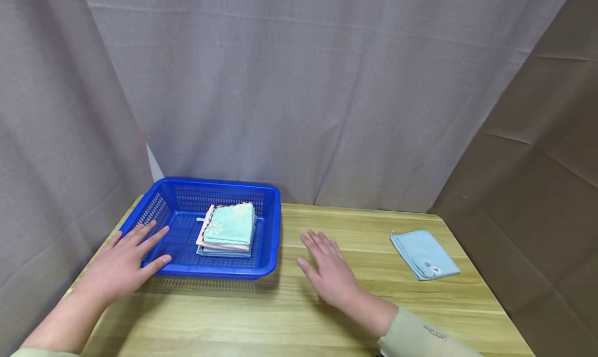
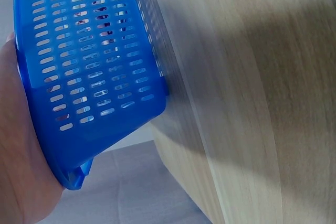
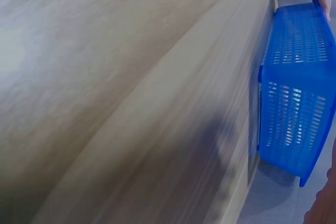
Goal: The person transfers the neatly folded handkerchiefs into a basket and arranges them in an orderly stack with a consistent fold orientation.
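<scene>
A blue plastic basket (image 1: 273, 232) with slotted walls stands on the left of the table. In it lies a stack of folded cloths (image 1: 229, 224), a mint green one with white flowers on top. My left hand (image 1: 126, 258) is at the basket's near left corner, fingers spread over the rim; whether it touches the rim I cannot tell. To the right of the basket, my right hand (image 1: 331, 269) hovers over the wooden table with straight fingers and holds nothing. A folded light blue cloth (image 1: 425, 255) with a small animal face lies farther right.
The light wooden table (image 1: 210, 315) reaches back to a grey curtain (image 1: 299, 97). A brown cloth wall (image 1: 537, 191) borders its right side, and more grey curtain hangs at the left.
</scene>
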Tool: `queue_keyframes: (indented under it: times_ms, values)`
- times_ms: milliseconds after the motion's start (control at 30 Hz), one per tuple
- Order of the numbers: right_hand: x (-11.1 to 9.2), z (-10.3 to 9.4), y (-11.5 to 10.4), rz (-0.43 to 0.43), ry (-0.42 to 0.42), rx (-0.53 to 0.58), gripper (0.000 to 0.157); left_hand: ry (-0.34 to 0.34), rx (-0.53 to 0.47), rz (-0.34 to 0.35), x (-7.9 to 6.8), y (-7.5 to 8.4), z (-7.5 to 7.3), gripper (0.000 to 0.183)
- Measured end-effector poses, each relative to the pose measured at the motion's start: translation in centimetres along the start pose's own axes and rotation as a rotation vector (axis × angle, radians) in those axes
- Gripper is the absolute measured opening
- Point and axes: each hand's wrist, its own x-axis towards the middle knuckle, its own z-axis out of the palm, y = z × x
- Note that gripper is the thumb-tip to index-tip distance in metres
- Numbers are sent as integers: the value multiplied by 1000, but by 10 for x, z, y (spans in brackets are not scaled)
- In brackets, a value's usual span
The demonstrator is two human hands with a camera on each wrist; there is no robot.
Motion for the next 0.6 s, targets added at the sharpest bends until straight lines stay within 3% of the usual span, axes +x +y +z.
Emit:
queue_keyframes:
  times_ms: [267, 600]
  values:
    - [-5, -3, 11, 3, -14, -53, 64, 1, 9, 6, 0, -1, 1, 70]
    - [-12, -8, 29, -7, 35, -83, 63, 16, 7, 12, 0, -2, 3, 69]
